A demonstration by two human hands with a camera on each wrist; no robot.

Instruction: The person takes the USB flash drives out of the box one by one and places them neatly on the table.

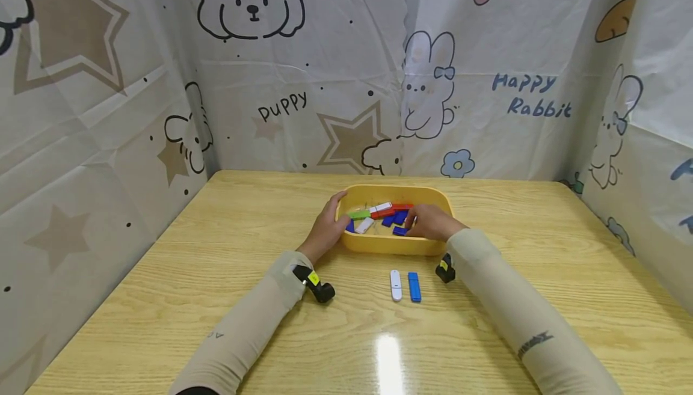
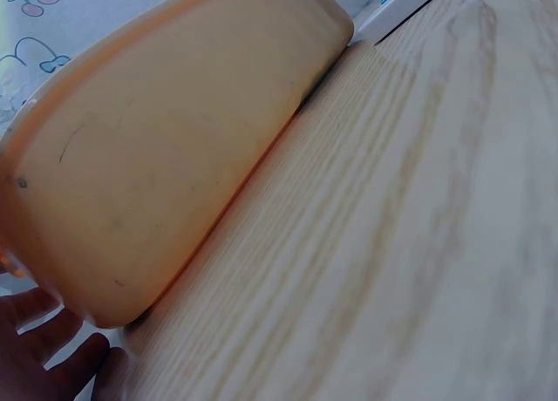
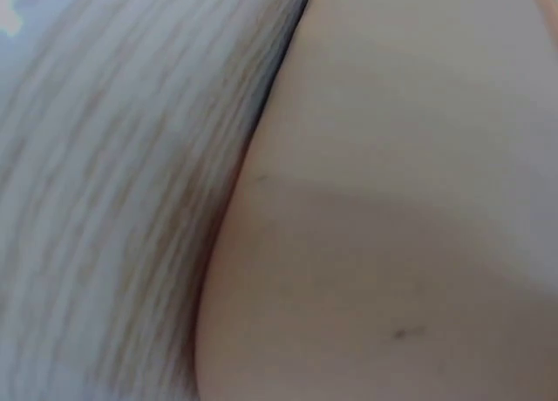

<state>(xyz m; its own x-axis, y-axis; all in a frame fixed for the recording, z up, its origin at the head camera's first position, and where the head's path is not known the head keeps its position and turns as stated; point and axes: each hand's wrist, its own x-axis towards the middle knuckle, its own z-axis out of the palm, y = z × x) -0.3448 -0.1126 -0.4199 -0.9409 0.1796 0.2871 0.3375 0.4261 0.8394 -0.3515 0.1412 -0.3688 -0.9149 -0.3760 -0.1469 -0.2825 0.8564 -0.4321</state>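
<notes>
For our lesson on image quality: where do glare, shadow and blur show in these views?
Head view: a white glare streak on the table; left wrist: the left hand looks dark; right wrist: the yellow bin looks blurred and part-shadowed.

A makeshift curtained booth, whether in a home or a studio cannot be told: creased white cartoon-printed fabric sheets bearing puppies, rabbits and stars enclose three sides of a yellow wood-grain table.
</notes>
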